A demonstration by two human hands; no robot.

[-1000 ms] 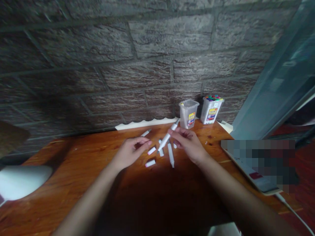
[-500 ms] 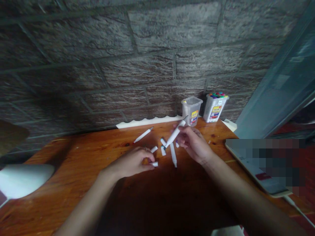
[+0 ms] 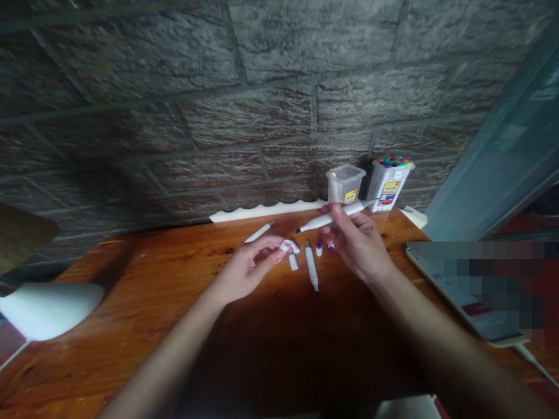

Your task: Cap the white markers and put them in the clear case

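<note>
My right hand (image 3: 358, 241) grips a white marker (image 3: 334, 216) held almost level, its dark tip pointing left. My left hand (image 3: 251, 265) pinches a small white cap (image 3: 286, 245) between thumb and fingertips, just left of the marker's tip. On the wooden table (image 3: 174, 326) between my hands lie an uncapped white marker (image 3: 311, 265), a loose white cap (image 3: 293, 261) and two small purple-ended caps (image 3: 319, 249). Another white marker (image 3: 259, 232) lies farther back to the left.
Against the brick wall stand an empty clear tub (image 3: 345, 183) and a tub full of coloured markers (image 3: 390, 183). A white wavy strip (image 3: 262, 210) runs along the wall. A white rounded object (image 3: 48, 308) sits at left, a flat device (image 3: 463, 291) at right.
My left hand lifted a white cap off the table and raised it toward the marker. My right hand tilted its marker from steeply slanted to nearly level.
</note>
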